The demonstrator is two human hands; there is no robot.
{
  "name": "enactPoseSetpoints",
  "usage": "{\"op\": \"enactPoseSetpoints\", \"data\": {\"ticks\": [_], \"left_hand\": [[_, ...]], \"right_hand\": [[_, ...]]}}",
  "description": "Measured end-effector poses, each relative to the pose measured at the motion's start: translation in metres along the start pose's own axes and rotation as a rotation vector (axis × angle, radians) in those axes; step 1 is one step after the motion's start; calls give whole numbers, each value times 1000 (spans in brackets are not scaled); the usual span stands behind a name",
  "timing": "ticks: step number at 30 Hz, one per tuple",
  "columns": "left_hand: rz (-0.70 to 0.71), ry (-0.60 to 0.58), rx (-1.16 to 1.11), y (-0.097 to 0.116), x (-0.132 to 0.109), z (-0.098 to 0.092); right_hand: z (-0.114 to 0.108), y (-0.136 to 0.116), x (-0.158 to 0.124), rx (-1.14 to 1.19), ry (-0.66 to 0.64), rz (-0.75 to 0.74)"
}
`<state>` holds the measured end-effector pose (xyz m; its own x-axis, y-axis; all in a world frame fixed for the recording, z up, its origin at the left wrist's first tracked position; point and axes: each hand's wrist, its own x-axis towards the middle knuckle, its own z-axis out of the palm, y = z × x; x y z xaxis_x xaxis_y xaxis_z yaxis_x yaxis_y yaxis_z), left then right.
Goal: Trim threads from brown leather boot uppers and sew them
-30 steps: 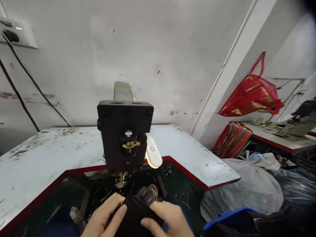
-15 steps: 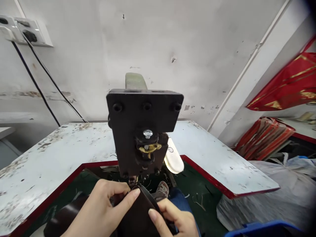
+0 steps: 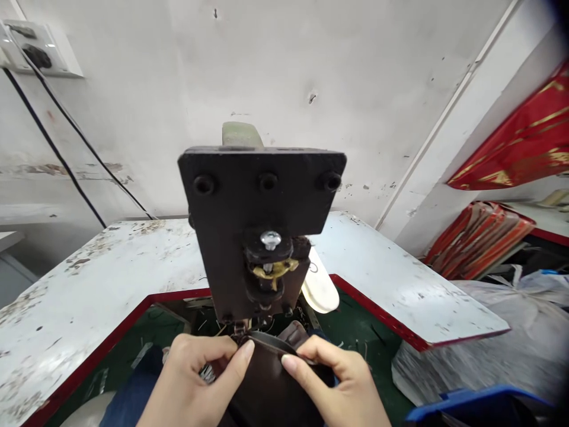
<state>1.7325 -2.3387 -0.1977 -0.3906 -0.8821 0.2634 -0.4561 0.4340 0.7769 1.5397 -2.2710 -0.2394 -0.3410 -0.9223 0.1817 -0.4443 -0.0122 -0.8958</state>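
Observation:
A dark brown leather piece (image 3: 271, 382) sits under the head of a black sewing machine (image 3: 260, 225). My left hand (image 3: 195, 379) pinches the piece's upper edge from the left, thumb and forefinger pressed together by the presser foot (image 3: 242, 328). On the right, my right hand (image 3: 338, 379) grips the same edge, fingers curled round it. Both hands hold the piece up against the machine's foot.
A worn white table (image 3: 89, 284) with a red rim wraps round the machine in a cut-out. A cream shoe insole (image 3: 320, 286) lies behind the machine. Red bags (image 3: 480, 237) lean at the right, grey plastic sacks (image 3: 480, 356) and a blue bin (image 3: 480, 404) below. Cables run down the wall from a socket (image 3: 35, 50).
The view has drawn closer to the machine. Both hands have lifted the dark piece up to the presser foot, and my right hand has moved higher on its edge.

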Motion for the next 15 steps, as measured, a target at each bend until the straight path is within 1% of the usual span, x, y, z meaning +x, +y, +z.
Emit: {"op": "enactPoseSetpoints", "data": {"ticks": [2,5,8,10,12,15], "left_hand": [[-32,-25,-52,3,-1,5],[-97,-41,-105,4,-3,10],[-115,4,-117,2,-6,12],[-103,54,-137,-1,-9,14],[-92,103,-164,-5,-12,17],[-96,150,-189,-12,-16,21]], "right_hand": [[-10,-5,5,6,-21,26],[-20,-11,14,5,-119,13],[-29,-19,24,-18,-262,-17],[-34,-27,31,-41,-331,-10],[-38,-35,39,-69,-349,8],[-38,-43,47,-84,-329,16]]}}
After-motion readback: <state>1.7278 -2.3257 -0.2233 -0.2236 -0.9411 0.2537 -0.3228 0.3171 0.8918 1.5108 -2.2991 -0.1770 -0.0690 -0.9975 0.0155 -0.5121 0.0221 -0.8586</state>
